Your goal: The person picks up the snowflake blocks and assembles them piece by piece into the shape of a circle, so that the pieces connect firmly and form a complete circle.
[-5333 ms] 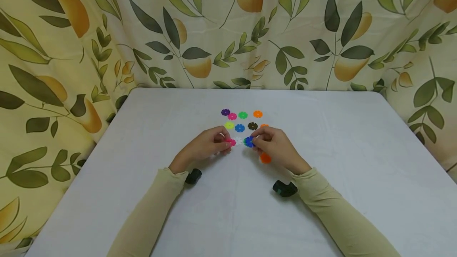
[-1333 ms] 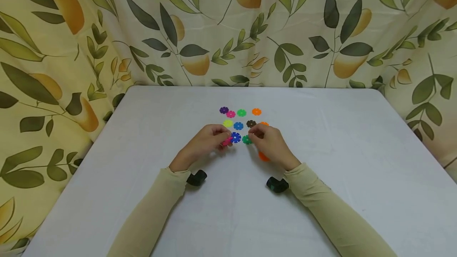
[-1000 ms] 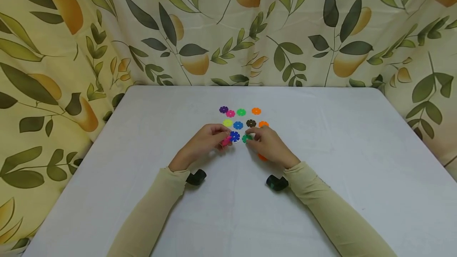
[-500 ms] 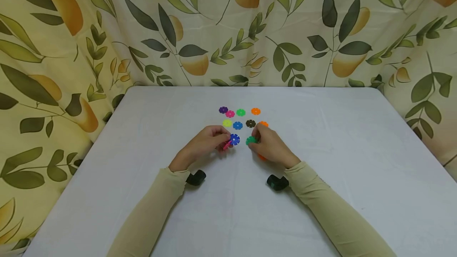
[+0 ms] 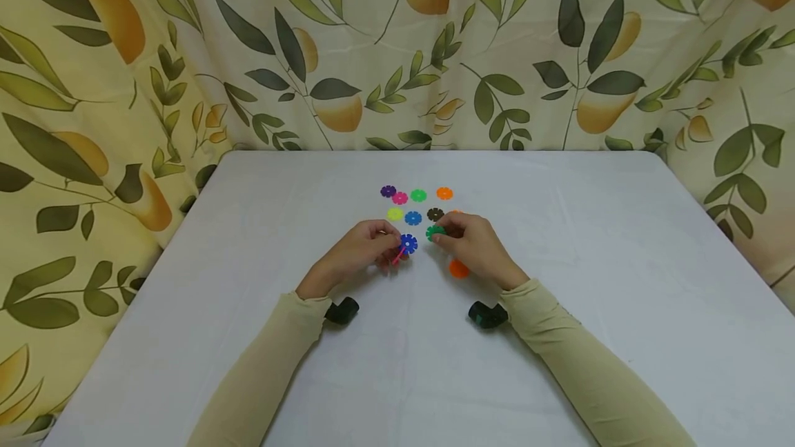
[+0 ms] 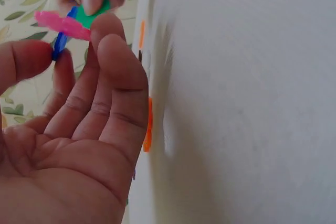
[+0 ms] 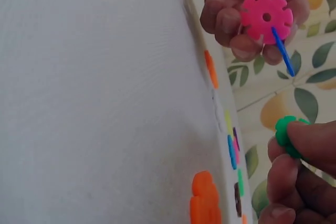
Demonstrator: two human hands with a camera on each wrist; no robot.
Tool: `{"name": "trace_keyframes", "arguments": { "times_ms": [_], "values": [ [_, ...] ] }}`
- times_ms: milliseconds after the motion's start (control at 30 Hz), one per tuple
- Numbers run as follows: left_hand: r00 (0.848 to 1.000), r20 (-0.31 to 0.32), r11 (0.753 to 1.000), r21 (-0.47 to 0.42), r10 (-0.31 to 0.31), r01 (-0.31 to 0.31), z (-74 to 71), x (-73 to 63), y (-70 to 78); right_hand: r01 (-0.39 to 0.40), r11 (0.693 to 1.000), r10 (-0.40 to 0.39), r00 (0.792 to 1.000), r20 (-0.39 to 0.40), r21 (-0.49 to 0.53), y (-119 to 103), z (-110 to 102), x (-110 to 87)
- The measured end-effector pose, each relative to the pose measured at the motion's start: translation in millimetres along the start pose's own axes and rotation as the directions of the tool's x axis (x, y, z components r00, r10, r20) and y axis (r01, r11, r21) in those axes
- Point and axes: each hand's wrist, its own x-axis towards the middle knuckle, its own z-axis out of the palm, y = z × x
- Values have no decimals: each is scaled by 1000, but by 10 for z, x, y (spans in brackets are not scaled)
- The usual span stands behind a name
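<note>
We take the blue disc [image 5: 410, 242] as our landmark. The fingers of the left hand [image 5: 360, 250] pinch it near its edge, above the bench [image 5: 385, 378], and a pink disc [image 7: 257, 19] crosses it, seemingly joined by the notches. The fingers of the right hand [image 5: 481, 247] pinch a green disc [image 5: 433, 234], just to the right of the blue disc and a little beyond it; the two do not touch.

We judge these discs to be thin plastic — very light, rather stiff, slightly smooth, and not fragile, although a forced notch could bend or slip. We would take hold by the rim, thumb on one face and finger on the other, leaving the facing notch free. For the joined pair, we think it is safer to grip close to the crossing, because the pieces could twist there.

Beyond the blue disc lie flat, among others, a light blue disc [image 5: 413, 218], a yellow disc [image 5: 395, 214] and a brown disc [image 5: 435, 214]; an orange disc [image 5: 459, 269] lies to its right and nearer to us.

Brands or labels we do not find — no writing can be read on any disc.
</note>
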Motion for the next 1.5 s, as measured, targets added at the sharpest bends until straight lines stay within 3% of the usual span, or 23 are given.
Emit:
{"name": "trace_keyframes", "arguments": {
  "times_ms": [133,400,767,1000,1200,1500],
  "values": [
    [1000,-19,1000,-21,-14,13,-3,2,9,16,999,-16,1000,16,49,-65,-10,-16],
    [1000,-10,998,-56,19,-19,5,0,24,32,993,-37,998,47,111,-156,9,-43],
    [998,37,992,-121,46,-41,26,15,18,140,989,-142,989,36,50,-173,28,-53],
    [998,34,995,-86,52,-49,24,-1,18,138,990,-139,989,40,34,-194,47,-59],
    [999,23,999,-29,38,-38,21,-20,39,159,987,-159,987,-10,20,-200,65,-62],
    [999,-1,998,-46,33,-33,60,-28,86,269,963,-269,963,-29,14,-220,58,-82]
  ]
}}
